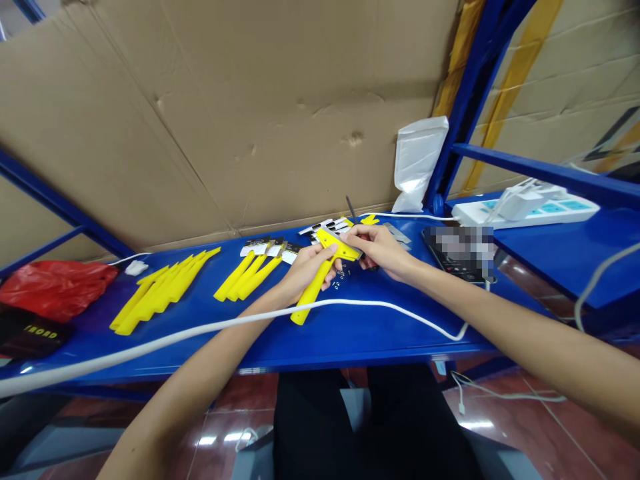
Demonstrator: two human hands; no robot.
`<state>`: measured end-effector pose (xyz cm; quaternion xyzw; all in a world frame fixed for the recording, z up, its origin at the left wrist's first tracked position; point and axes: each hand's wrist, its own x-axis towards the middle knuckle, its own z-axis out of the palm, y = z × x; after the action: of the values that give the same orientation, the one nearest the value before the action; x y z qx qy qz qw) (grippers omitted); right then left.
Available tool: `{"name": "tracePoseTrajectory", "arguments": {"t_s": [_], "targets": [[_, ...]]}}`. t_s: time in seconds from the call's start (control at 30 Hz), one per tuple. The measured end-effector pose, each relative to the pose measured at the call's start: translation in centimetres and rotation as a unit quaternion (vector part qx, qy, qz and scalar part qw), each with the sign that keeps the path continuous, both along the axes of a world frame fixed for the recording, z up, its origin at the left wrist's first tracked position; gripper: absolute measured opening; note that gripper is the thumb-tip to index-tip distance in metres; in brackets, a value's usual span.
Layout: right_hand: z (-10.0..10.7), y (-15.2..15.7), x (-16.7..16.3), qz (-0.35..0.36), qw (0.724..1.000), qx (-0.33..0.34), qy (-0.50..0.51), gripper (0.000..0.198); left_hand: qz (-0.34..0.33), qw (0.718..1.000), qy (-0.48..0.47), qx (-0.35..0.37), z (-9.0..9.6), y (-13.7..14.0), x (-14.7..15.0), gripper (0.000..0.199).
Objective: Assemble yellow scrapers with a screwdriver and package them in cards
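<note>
Yellow plastic in the grip: a scraper (pixel 317 285), held over the blue bench (pixel 385 333), head tilted away, handle slanting down toward the near edge. Left hand (pixel 306 268) closed around the neck, thumb pressed on the near face. Right hand (pixel 384 248) curled at the right end of the head, fingertips against it; exact pinch too small to tell. Close by the right fingers, a thin dark shaft (pixel 351 209) pointing upward, possibly a driver; held in the palm or not, cannot tell. Step in hand, by judgement: positioning or fastening at the scraper head. Next move, by judgement: calls for a firm left hold, head kept from twisting, and fine fingertip control on the right. Just below the hands, small loose parts (pixel 341 277); easily scattered, in all likelihood. Behind, black-and-white strips (pixel 323 228). To the left, three yellow scrapers (pixel 247 277) with black-and-white pieces at the head ends; farther left, an overlapping row of yellow handles (pixel 165 290). To the right, a phone (pixel 443 257). Across the near side, a white cable (pixel 360 303), crossing the handle in view; possible snag point.
</note>
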<state>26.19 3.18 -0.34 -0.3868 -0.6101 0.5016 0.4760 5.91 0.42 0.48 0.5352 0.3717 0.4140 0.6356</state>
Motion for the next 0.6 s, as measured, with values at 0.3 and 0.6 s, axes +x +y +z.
{"name": "tracePoseTrajectory", "arguments": {"t_s": [0.3, 0.6], "targets": [[0.82, -0.49, -0.10, 0.008, 0.999, -0.001, 0.031, 0.033, -0.020, 1.000, -0.010, 0.013, -0.08, -0.11, -0.18, 0.043], [1.03, -0.86, -0.17, 0.006, 0.999, 0.018, 0.028, 0.032, -0.034, 0.999, -0.002, 0.024, -0.04, -0.10, -0.31, 0.042]]}}
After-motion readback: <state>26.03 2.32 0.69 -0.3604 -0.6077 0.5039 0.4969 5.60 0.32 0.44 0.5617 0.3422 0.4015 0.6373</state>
